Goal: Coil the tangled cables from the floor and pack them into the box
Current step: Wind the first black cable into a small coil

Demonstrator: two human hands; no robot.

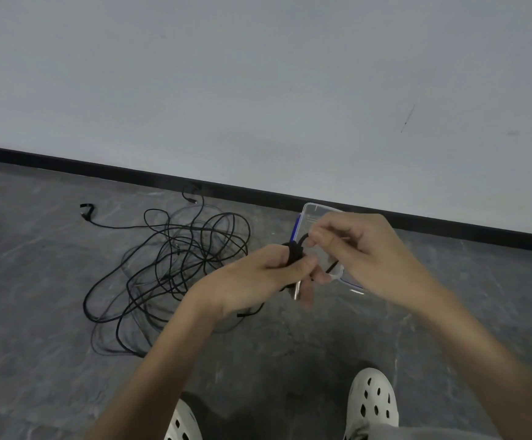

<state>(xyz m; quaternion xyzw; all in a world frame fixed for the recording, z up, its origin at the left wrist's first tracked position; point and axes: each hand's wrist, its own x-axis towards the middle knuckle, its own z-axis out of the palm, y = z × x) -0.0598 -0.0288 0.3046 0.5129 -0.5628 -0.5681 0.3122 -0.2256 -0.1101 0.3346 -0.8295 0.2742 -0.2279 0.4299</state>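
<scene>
Gripping a black coil (294, 254), the left hand (258, 277) holds its wraps while the right hand (363, 249) pinches a loose strand (303, 238). It seems light and limp; hold the wraps. Tangle (182, 265) lies at nine o'clock, box (314, 211) at twelve.

Right hand (361, 250) hides most of the box (315, 213).

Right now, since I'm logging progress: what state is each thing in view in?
coiled cable: small wound bundle, held off the floor.
left hand: grips the coiled cable.
right hand: pinches its loose strand.
tangled cables: loose heap on the floor, uncoiled.
box: on the floor, partly hidden by the hands; lid unclear.
</scene>
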